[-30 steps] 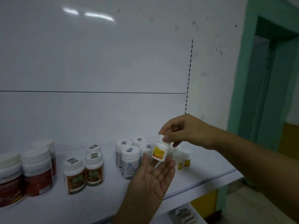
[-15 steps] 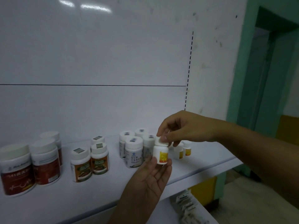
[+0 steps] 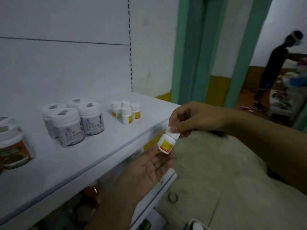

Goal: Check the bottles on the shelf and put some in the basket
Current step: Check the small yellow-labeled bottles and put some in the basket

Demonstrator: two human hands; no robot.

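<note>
While the right hand fingers are pinching the small bottle cap (axis tilted), the left hand is lying open beneath, at frame centre.

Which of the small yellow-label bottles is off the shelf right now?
The small bottle held by its cap in the right hand, above the left hand. The other four stand clustered on the shelf.

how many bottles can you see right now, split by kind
Small white bottles with yellow-orange labels: 5, with 4 on the white shelf at and 1 held between the right hand and left hand
Wider white jars with grey labels: 4
Brown-labelled jar at the left edge: 1
Total: 10
</note>
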